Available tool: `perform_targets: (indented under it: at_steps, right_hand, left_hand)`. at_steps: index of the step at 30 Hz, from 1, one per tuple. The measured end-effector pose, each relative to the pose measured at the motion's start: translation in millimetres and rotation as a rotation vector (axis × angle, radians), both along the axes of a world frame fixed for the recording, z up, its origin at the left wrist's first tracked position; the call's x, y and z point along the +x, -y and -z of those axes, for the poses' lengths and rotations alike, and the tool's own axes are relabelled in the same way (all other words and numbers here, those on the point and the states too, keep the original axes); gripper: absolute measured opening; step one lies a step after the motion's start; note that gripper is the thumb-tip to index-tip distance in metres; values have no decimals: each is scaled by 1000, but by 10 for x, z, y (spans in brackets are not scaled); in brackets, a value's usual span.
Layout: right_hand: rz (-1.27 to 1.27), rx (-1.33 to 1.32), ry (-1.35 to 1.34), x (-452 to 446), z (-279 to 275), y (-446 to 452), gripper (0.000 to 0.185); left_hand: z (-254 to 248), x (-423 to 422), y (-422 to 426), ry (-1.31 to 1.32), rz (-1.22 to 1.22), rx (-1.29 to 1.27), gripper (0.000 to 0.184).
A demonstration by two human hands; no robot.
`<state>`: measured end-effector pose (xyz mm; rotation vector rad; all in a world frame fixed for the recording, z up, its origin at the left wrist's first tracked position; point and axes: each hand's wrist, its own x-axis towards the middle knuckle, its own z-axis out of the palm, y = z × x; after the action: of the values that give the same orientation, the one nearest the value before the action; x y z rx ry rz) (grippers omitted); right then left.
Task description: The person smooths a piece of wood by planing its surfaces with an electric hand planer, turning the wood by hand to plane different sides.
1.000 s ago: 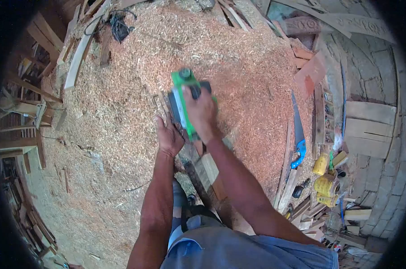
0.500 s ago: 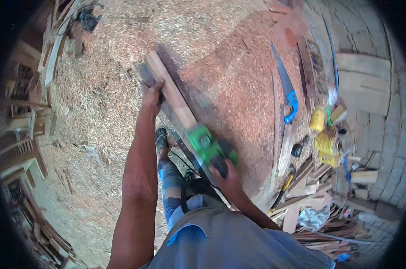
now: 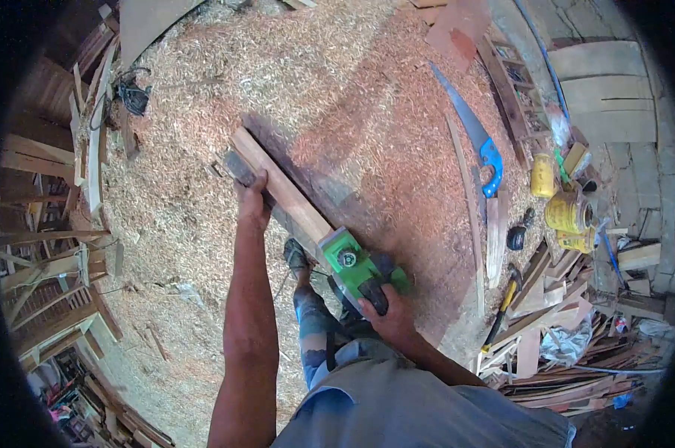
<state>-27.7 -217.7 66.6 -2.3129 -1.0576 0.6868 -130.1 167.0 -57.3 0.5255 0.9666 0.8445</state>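
A long pale wooden plank (image 3: pixel 283 190) lies slanted on a narrow dark support beam (image 3: pixel 238 167). My left hand (image 3: pixel 254 201) is closed at the plank's near-left edge, with its thumb up against the wood. On the plank's lower end sits a green electric planer (image 3: pixel 356 263) with a round black front knob. My right hand (image 3: pixel 392 317) is wrapped around the planer's black rear handle. The planer's underside and the plank beneath it are hidden.
Wood shavings (image 3: pixel 195 142) cover the floor. To the right lie a blue-handled handsaw (image 3: pixel 468 123), a yellow-and-black hammer (image 3: pixel 504 310), yellow containers (image 3: pixel 565 213) and stacked offcuts (image 3: pixel 539 299). A tangled black cord (image 3: pixel 133 97) lies at upper left. My foot (image 3: pixel 296 256) is beside the beam.
The camera view has turned and shifted, bringing a brown sheet in at the top left. Both hands keep their holds, and the planer stays on the plank, now less blurred.
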Motion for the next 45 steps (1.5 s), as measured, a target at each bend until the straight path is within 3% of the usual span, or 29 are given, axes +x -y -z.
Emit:
perform_targets:
  at_steps: [5,6,9,13,14,16,22,25,27,31,32,36,39,40,45]
  right_hand:
    - [-22,117,79,-35,-48,-735,49]
    - [-24,122,75,-46,-90,-920,49]
    - [-26,16,49,-64,-190,-1535,49]
    - [-46,165,45,-119,-212,-2497,49]
    - [-56,175,82,-133,-172,-2740,48]
    - [-97,311,87,-132,-116,-3251,49]
    - [-105,313,56,-171,-149,-4479,59]
    - [-138,287,26,-150,-192,-4103,60]
    - [-156,271,22,-111,-310,-3653,61]
    - [-136,69,86,-54,-302,-1733,65]
    - [-113,66,15,11,-54,-1081,65]
    - [-47,-157,-33,78,-67,758,69]
    - [-33,-198,-61,53,-229,971,66]
    - [-21,-105,113,-16,-145,946,61]
    - [-22,-74,9,-21,-114,396,53]
  left_hand:
    - [-288,32,94,-12,-67,-59,69]
    - [78,-57,26,96,50,30,67]
    - [200,-172,17,378,6,-48,68]
    - [314,-337,115,533,-131,-178,92]
    - [57,-326,142,551,-169,-278,97]
    - [34,-344,154,608,-143,-237,97]
    - [-46,-266,146,610,-267,-299,94]
    - [69,-261,118,440,-256,-277,100]
    - [104,-294,83,490,-194,-245,96]
    - [114,-158,29,412,-3,-34,82]
    - [16,-80,48,208,-70,34,71]
    - [51,-5,4,84,-45,24,72]
    - [478,-31,-132,108,-1,-57,69]
    - [273,-43,-61,94,82,12,58]
    - [82,-52,-33,67,113,-16,55]
